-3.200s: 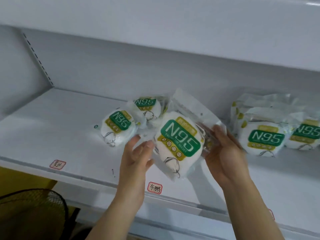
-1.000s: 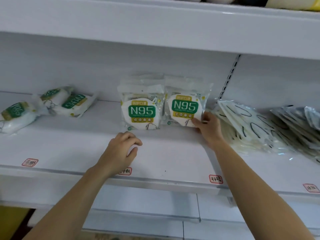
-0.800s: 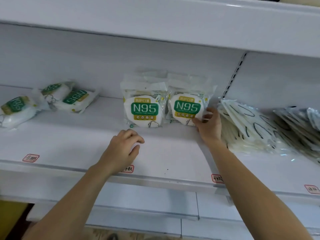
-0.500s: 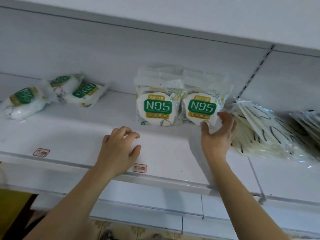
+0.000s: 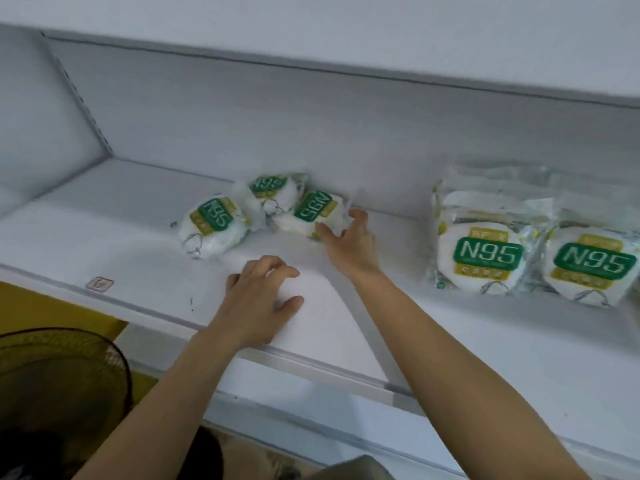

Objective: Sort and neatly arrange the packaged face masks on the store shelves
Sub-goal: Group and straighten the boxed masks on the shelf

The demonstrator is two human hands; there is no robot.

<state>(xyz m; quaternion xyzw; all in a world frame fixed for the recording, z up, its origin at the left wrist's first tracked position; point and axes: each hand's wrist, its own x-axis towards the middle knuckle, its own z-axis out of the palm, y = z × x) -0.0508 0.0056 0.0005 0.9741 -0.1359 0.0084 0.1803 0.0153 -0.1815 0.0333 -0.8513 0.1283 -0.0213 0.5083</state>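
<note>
Three loose N95 mask packs lie flat at the middle-left of the white shelf (image 5: 104, 237): one at the left (image 5: 213, 226), one behind (image 5: 272, 190), one at the right (image 5: 313, 211). My right hand (image 5: 349, 242) reaches to the right-hand loose pack, thumb and fingers spread around its near right edge and touching it. My left hand (image 5: 261, 299) rests on the shelf near the front edge, fingers curled, holding nothing. Two neat upright stacks of N95 packs stand at the right (image 5: 485, 251) and far right (image 5: 594, 265).
The shelf above (image 5: 346, 36) overhangs closely. A black fan grille (image 5: 59, 386) sits below left of the shelf's front lip. A red-bordered price label (image 5: 99, 283) is stuck near the front edge.
The view has swung left. My right hand has left the upright N95 stack and crossed left to the loose packs. My left hand stays resting on the shelf.
</note>
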